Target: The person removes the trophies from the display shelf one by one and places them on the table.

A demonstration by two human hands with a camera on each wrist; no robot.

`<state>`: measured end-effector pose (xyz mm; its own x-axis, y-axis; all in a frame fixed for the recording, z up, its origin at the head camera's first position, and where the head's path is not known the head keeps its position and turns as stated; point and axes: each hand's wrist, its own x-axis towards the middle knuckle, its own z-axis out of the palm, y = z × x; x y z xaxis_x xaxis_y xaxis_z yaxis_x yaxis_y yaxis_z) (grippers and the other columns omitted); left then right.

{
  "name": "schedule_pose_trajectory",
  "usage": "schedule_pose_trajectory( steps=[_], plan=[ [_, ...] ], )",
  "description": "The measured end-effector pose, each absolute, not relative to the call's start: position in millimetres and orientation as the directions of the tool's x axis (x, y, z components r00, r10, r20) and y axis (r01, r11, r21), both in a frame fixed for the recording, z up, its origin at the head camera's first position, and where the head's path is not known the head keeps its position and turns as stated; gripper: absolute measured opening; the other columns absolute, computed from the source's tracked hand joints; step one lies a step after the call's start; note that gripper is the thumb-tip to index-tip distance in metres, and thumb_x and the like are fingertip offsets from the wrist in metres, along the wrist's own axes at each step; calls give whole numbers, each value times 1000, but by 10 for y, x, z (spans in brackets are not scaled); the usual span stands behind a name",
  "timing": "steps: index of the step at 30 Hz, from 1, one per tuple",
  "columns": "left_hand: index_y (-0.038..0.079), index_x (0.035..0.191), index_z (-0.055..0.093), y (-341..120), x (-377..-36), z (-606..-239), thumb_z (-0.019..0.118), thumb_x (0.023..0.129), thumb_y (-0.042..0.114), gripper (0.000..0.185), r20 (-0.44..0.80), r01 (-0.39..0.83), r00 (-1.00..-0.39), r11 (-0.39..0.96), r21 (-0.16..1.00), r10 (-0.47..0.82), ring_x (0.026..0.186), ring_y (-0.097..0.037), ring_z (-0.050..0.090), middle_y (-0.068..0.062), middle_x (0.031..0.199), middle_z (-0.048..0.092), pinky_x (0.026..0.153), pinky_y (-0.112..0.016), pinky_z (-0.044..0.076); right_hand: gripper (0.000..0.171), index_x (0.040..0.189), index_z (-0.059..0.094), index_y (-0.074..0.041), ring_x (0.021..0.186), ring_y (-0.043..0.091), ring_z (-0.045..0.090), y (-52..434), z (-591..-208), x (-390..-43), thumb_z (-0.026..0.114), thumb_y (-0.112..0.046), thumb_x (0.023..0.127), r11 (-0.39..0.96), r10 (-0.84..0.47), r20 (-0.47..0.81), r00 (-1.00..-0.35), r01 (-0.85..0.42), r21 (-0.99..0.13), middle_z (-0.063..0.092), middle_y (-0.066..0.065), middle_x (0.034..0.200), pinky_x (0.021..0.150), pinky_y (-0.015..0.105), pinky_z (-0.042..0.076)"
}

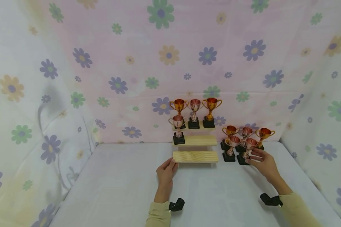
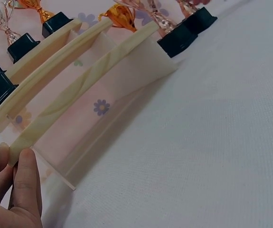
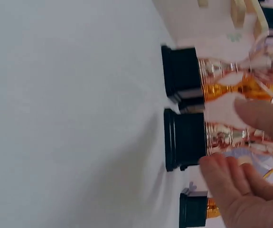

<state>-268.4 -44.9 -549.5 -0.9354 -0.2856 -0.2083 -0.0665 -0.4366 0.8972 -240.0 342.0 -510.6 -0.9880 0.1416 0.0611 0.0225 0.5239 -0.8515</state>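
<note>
My left hand [image 1: 165, 171] pinches the front left corner of the lowest step of a three-step wooden display stand [image 1: 195, 156]; thumb and fingers [image 2: 28, 175] show on either side of the board. At the right, my right hand [image 1: 262, 163] reaches around a rose-coloured trophy cup [image 1: 250, 143] with a black base. Its thumb [image 3: 262, 116] and fingers lie on opposite sides of the stem, with a gap showing at the thumb. This trophy stands upright on the table. Another rose trophy [image 1: 233, 142] stands just left of it.
On the top step stand a gold trophy [image 1: 178, 105], a rose one [image 1: 194, 105] and another gold one [image 1: 212, 104]. The middle step bears a rose trophy [image 1: 178, 121] at its left end. More trophies [image 1: 265, 134] crowd behind my right hand. Flowered cloth [image 1: 170, 75] hangs behind the white table [image 1: 116, 189].
</note>
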Motion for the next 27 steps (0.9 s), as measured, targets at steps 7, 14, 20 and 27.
schedule_pose_trajectory(
  steps=[7,14,20,27],
  plan=[
    [-18,122,62,-450,-2703,-5480,64,97,-4,29,-201,-57,-935,-435,899,-292,86,-14,70,-25,111,67,83,-27,63,66,144,40,13,118,47,61,3164,-5069,-2047,74,-14,94,597,11,-55,-998,51,-800,55,35,134,84,40,64],
    [-17,123,63,-452,-2677,-5477,64,97,-3,29,-221,-71,-927,-437,897,-303,87,-13,70,-25,113,66,80,-23,62,43,130,59,7,102,32,68,2767,-5103,-1882,74,-6,91,619,-33,-16,-999,-8,-785,68,22,118,82,39,63],
    [-17,123,62,-433,-2645,-5504,64,97,-4,29,-219,-74,-931,-436,897,-292,88,-14,69,-24,111,66,80,-23,62,29,121,66,1,97,26,69,2447,-5079,-1929,70,1,92,678,-52,168,-984,-159,-717,71,15,110,81,40,63],
    [-18,124,62,-433,-2638,-5489,63,98,-3,30,-208,-61,-931,-434,899,-299,90,-15,69,-27,115,66,81,-24,62,43,132,60,-2,103,25,66,2091,-4923,-2154,74,0,91,688,-172,390,-905,-394,-610,69,13,116,87,48,60]
  ],
)
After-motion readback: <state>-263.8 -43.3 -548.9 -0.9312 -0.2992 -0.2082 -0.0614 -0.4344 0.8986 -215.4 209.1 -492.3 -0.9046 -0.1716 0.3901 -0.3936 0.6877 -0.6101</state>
